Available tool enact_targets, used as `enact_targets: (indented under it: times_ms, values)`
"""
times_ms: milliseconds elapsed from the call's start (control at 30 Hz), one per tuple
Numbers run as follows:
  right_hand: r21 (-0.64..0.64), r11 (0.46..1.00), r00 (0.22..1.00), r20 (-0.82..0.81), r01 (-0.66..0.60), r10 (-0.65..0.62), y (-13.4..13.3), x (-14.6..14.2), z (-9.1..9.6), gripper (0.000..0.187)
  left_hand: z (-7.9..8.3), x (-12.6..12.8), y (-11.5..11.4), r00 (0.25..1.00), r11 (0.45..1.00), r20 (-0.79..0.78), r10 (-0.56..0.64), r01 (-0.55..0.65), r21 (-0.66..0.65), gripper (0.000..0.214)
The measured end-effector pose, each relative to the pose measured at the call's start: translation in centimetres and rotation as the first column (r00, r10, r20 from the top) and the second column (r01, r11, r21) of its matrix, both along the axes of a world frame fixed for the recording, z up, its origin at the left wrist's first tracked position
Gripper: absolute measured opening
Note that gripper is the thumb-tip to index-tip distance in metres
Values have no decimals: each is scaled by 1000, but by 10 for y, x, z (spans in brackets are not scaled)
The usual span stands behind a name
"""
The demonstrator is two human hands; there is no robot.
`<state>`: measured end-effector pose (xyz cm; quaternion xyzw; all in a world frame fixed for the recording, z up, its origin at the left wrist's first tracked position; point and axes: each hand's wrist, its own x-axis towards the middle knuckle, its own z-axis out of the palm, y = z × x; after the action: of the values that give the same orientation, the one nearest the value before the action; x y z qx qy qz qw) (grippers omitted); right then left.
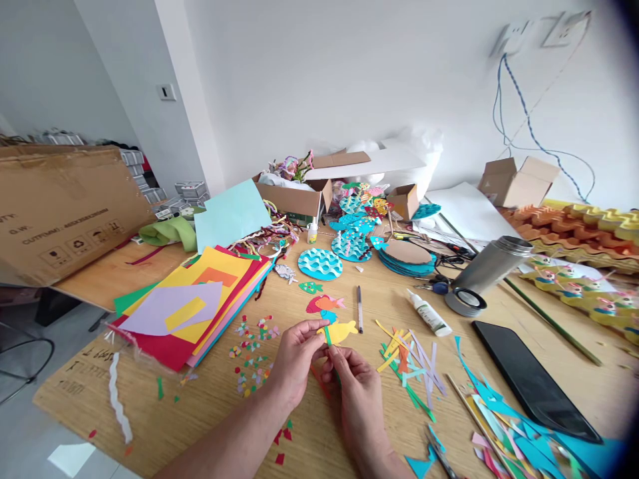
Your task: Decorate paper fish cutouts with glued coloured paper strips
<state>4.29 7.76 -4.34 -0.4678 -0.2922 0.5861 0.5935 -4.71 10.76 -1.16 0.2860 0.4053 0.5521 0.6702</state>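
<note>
My left hand (pixel 295 356) and my right hand (pixel 357 386) meet over the wooden table (pixel 210 412), both pinching a thin green paper strip (pixel 327 334) between fingertips. Just beyond the strip lies a yellow paper fish (pixel 342 330), with a pink and blue paper fish (pixel 325 305) behind it. A pen (pixel 359 308) lies to the right of the fish.
A stack of coloured paper sheets (pixel 200 299) lies at left, confetti scraps (pixel 252 352) beside it. Cut strips (pixel 409 362), a glue tube (pixel 428 313), a black tablet (pixel 532 379), a metal flask (pixel 492 266), blue wave discs (pixel 320 263) and cardboard boxes (pixel 60 206) surround the work spot.
</note>
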Motion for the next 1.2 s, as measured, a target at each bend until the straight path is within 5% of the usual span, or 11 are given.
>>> enact_targets:
  times_ms: [1200]
  values:
    - [6, 1000, 999, 35, -19, 19, 0, 1, -4, 35, -1, 1, 0, 999, 1000, 41, 16, -15, -10, 29]
